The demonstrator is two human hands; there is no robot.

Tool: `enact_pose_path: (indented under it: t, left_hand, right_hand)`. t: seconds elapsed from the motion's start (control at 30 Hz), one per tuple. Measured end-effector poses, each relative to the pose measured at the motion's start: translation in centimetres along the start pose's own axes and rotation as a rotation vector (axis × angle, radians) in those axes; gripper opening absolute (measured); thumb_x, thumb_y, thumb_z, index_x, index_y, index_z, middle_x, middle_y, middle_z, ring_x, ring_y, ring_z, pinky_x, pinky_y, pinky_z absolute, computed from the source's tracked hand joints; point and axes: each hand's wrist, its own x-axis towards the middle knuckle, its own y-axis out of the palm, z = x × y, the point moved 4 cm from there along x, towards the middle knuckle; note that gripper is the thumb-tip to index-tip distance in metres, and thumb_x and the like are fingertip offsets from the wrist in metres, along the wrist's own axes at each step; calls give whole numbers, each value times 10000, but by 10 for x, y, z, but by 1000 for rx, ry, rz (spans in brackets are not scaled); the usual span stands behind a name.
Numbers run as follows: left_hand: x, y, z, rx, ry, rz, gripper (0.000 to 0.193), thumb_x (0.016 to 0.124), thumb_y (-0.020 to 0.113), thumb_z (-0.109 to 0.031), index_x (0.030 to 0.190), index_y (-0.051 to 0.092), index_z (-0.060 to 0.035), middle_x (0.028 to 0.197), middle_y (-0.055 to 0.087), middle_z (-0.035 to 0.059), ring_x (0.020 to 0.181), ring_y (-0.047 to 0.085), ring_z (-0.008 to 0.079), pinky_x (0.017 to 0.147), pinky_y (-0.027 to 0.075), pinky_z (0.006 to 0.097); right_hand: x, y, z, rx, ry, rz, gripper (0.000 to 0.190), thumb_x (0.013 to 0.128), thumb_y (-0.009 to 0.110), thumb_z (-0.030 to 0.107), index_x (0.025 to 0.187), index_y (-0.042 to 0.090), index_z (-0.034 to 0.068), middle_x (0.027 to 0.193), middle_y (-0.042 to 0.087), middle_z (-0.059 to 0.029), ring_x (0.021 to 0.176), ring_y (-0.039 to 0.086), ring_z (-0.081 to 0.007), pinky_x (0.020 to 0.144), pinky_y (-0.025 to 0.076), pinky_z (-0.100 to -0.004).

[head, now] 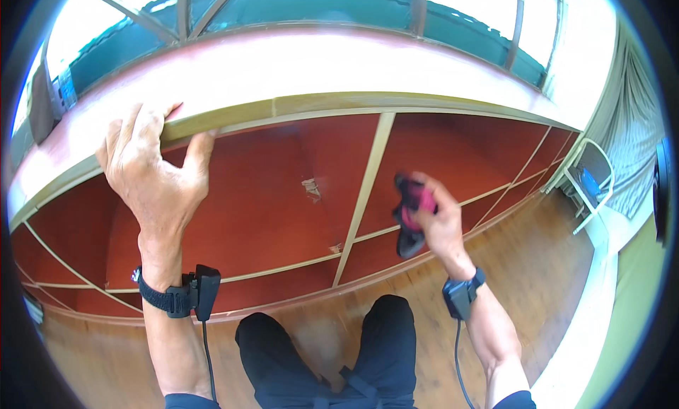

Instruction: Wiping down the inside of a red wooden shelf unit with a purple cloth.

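Observation:
My left hand [154,160] rests on the wooden front edge [223,115] of a pale countertop [318,59], fingers on top and thumb hooked below. In my right hand [441,218] is a bunched black and pink cloth-like item [414,210], blurred, so its exact kind cannot be told. That hand hovers in front of the open red shelving [254,197] under the countertop, to the right of a cream upright divider [368,191]. Torn, pale scraps [311,188] cling to the red panel inside the middle compartment.
Windows with grey frames [419,8] line the back. A white folding chair [591,181] holding a blue item stands at the right by a grey curtain [626,117]. Wooden floor [520,282] lies below. Cables run from black devices [207,291] strapped to both wrists.

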Motion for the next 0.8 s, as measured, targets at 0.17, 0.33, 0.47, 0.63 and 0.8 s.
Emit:
enact_pose_path:
  t: [0.17, 0.33, 0.47, 0.63, 0.8]
  left_hand:
    - [-1, 5, -3, 36, -10, 29, 411, 728, 844, -309, 1059, 739, -88, 1087, 723, 121, 1109, 616, 305, 1021, 378, 424]
    - [0, -5, 1, 40, -6, 36, 422, 722, 857, -268, 1072, 721, -75, 1088, 710, 123, 1107, 609, 313, 1023, 380, 428]
    - [3, -1, -1, 45, 24, 16, 413, 738, 845, -227, 1098, 702, -83, 1096, 701, 107, 1096, 605, 299, 1022, 388, 403]
    - [1, 2, -2, 42, 42, 20, 395, 753, 844, -221, 1100, 702, -94, 1099, 703, 89, 1104, 604, 281, 1032, 392, 408]
    - [3, 1, 1, 35, 54, 5, 366, 789, 834, -229, 1107, 702, -105, 1101, 706, 77, 1103, 606, 268, 1012, 408, 400]
  right_hand:
    - [65, 25, 33, 732, -129, -151, 346, 909, 642, 38, 1254, 626, 50, 1110, 666, -12, 1013, 605, -121, 923, 477, -291]
    - [62, 68, 57, 604, -24, -131, 378, 895, 514, 115, 1249, 623, 42, 990, 611, -5, 846, 530, -98, 767, 446, -264]
    - [54, 62, 49, 370, -37, -51, 451, 867, 450, 116, 1281, 607, 32, 913, 570, 10, 815, 497, -77, 720, 429, -253]
    - [36, 77, -8, 400, 85, 31, 437, 904, 417, 82, 1314, 565, 56, 908, 539, 4, 789, 475, -93, 729, 438, -261]
    - [2, 97, -81, 272, 248, 180, 471, 950, 407, 68, 1406, 522, 91, 992, 575, -25, 851, 544, -98, 781, 477, -275]
